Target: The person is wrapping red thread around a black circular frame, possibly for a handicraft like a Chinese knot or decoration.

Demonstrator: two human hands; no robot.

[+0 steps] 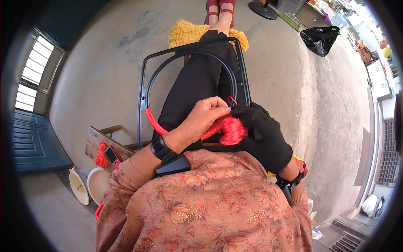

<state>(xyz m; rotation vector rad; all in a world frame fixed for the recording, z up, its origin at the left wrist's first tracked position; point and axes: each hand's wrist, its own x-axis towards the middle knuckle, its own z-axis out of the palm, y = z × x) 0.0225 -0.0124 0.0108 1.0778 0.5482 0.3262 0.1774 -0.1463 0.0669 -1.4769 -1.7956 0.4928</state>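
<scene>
A black metal frame (141, 86), rectangular outside with a round ring (153, 76) inside, lies across my lap. Red cord is wound closely around the ring's lower left arc (154, 122). My bare left hand (205, 113) pinches thumb and finger together at a strand of red cord near the ring's lower right. Against those fingertips, my right hand (264, 130) in a black glove has its fingers curled at the same strand, partly hidden by the dark glove. A bundle of red cord (233, 131), smeared by motion, hangs between both hands.
My legs rest on a yellow fluffy cover (184, 32). At left, a wooden stool (103, 145) bears a red cord ball (102, 156) and a phone (112, 156), beside pale buckets (98, 185). A black plastic bag (320, 40) and a green broom (289, 20) are at far right.
</scene>
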